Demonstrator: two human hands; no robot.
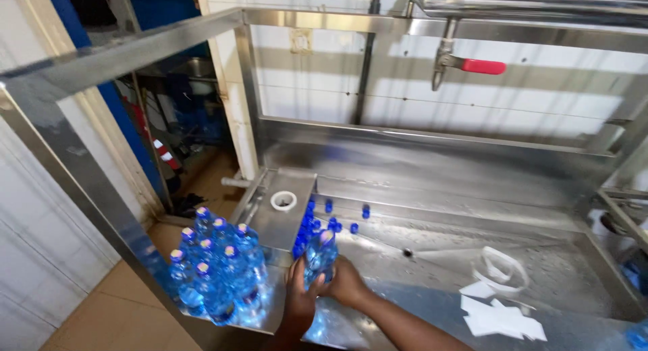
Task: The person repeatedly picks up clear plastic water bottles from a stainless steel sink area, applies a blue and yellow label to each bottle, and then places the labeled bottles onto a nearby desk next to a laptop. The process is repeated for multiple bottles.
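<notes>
A clear plastic water bottle (320,255) w/ a blue cap is gripped upright between both hands over a wet stainless-steel work table (439,256), the right hand (347,282) wrapped round its right side, fingers closed on it, and the left hand (300,300) closed on its lower left side. Just left of the left hand's fingers, approx. a dozen capped bottles (216,270) are grouped standing at the table's corner; that much is judged done, w/ the held bottle apparently capped and not yet set among them. Beyond the fingertips, loose blue caps (324,219) are scattered along a raised steel shelf (283,219), beside a white ring-shaped object (283,201); the spare caps suggest more bottles are to come, though no uncapped bottle is seen. Well to the right of the right hand, white paper scraps (499,317) and a crumpled clear plastic bag (503,266) lie on the table. Farther back, a red-handled valve (472,65) hangs from steel pipework on the tiled wall. Hard to make out: the left forearm is cut off at the bottom edge; fill level in the held bottle is blurred by glare; the exact bottle count is unclear, since rear bottles are masked by front ones; items at the far right edge are cropped and can't be identified.
</notes>
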